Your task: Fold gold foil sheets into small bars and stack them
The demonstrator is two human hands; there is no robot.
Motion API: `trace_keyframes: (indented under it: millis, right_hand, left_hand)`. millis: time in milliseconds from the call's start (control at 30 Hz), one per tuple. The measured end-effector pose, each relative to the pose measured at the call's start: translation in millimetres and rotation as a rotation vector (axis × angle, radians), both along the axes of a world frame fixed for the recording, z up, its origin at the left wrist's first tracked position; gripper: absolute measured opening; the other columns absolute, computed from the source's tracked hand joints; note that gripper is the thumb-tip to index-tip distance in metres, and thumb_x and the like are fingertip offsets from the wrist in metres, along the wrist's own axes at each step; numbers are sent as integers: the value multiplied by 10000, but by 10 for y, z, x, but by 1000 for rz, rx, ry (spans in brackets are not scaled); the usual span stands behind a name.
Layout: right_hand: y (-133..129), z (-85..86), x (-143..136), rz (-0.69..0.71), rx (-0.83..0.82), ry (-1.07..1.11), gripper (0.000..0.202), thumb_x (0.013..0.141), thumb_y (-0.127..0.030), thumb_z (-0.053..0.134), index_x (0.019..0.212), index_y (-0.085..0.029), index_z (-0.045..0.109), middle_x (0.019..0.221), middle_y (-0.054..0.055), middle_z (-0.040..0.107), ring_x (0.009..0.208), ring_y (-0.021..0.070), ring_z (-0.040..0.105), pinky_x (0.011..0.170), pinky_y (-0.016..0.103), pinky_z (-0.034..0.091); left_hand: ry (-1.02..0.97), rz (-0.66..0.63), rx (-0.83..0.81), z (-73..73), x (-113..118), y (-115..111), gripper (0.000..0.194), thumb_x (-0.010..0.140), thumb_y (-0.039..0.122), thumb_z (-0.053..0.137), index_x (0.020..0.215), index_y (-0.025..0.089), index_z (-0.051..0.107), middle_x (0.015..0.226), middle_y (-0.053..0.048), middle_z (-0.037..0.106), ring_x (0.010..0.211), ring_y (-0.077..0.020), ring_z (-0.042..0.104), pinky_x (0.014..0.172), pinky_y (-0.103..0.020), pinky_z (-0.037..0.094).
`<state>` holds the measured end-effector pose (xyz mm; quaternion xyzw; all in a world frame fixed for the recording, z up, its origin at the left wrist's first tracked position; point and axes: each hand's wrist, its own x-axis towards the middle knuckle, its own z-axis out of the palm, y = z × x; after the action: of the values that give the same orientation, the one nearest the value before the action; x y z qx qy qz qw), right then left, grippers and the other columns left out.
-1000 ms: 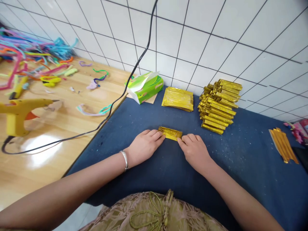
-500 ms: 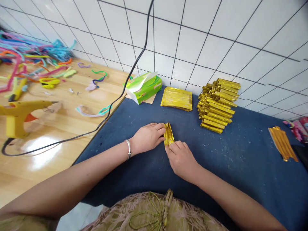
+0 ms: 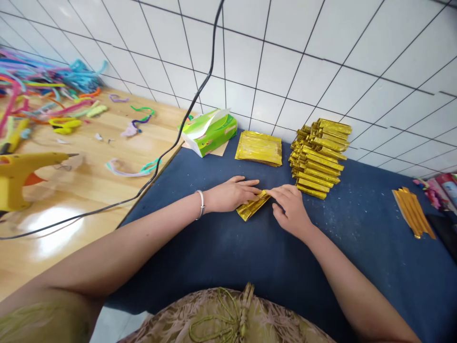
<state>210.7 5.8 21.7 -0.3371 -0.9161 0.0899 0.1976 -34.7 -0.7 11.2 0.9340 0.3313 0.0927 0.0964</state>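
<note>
A folded strip of gold foil paper (image 3: 253, 206) lies slantwise on the dark blue cloth in front of me. My left hand (image 3: 232, 195), with a silver bangle at the wrist, rests over its upper left side, fingers stretched out flat. From the other side, my right hand (image 3: 291, 209) touches the strip's upper right end with its fingertips. The right thumb stands apart from the fingers, and the hand is open. Beyond the hands are a flat stack of gold foil sheets (image 3: 259, 148) and a big pile of folded gold strips (image 3: 317, 159).
A green tissue pack (image 3: 214, 133) sits against the tiled wall. On the wooden table at left are a yellow glue gun (image 3: 21, 174) and scattered pipe cleaners (image 3: 43, 85). A black cable (image 3: 194, 102) crosses the view. More folded gold pieces (image 3: 414, 213) lie far right.
The gold strip has turned so its upper end points further right. My right hand has moved up and right from its lower end to its upper end, with the thumb now apart.
</note>
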Motion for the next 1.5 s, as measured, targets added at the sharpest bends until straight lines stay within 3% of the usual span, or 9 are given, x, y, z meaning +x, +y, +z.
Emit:
trace_keyframes:
  millis: [100, 233, 400, 633, 767, 933, 1233, 1500]
  right_hand:
    - [162, -105, 98, 71, -118, -46, 510, 757, -128, 511, 1259, -214, 488, 1172, 47, 597, 1136, 243, 412, 942, 425, 316]
    - [185, -159, 124, 80, -147, -34, 475, 784, -170, 526, 1256, -214, 491, 1113, 62, 624, 1104, 236, 453, 923, 428, 333]
    - [57, -176, 39, 92, -124, -17, 416, 836, -157, 512, 1245, -233, 505, 1032, 44, 655, 999, 191, 517, 857, 363, 366]
    - [-74, -229, -31, 63, -23, -87, 306, 879, -196, 499, 1177, -224, 564, 923, 48, 680, 964, 197, 528, 822, 353, 344]
    - [-60, -248, -20, 32, -22, -69, 290, 872, -217, 525, 1159, -217, 566, 932, 51, 670, 935, 189, 538, 821, 343, 353]
    - [-49, -272, -32, -6, -37, -1, 226, 861, -248, 556, 1081, -217, 597, 971, 47, 659, 899, 177, 557, 820, 337, 371]
    - [-38, -326, -32, 6, -37, 75, 169, 885, -282, 534, 988, -267, 667, 915, 10, 688, 871, 156, 570, 809, 332, 376]
    - [-73, -270, -79, -49, -163, 137, 138, 873, -271, 545, 933, -250, 667, 957, 3, 697, 883, 174, 561, 803, 345, 410]
  left_hand:
    - [13, -39, 66, 109, 64, 79, 325, 854, 96, 458, 1097, 263, 596, 1274, -14, 542, 1282, -197, 377, 1015, -367, 254]
    - [64, 26, 137, 209, 107, 92, 147, 850, 164, 508, 904, 206, 638, 1057, -57, 592, 997, -201, 515, 847, -331, 372]
    - [46, 109, 78, 125, -32, -23, 154, 871, 142, 456, 839, 163, 605, 903, -54, 574, 836, -153, 535, 775, -266, 429]
    - [-167, 175, 3, -30, -359, -251, 244, 908, 155, 395, 942, 182, 635, 938, -47, 626, 900, -131, 562, 830, -255, 449]
    - [-94, 215, 18, 20, -408, -464, 311, 885, 118, 406, 1100, 225, 603, 1067, -35, 632, 1001, -139, 560, 896, -287, 431]
    - [-19, 343, 51, 45, -351, -706, 375, 867, 311, 515, 1225, 200, 514, 1186, -80, 593, 1117, -194, 527, 955, -349, 398]
    - [-78, 387, 127, -142, -282, -715, 272, 934, 331, 414, 1089, 201, 596, 1126, -57, 637, 1094, -183, 540, 935, -352, 387]
    - [-129, 380, 108, -166, -305, -689, 253, 934, 311, 418, 1056, 190, 603, 1117, -61, 639, 1063, -172, 560, 919, -343, 404]
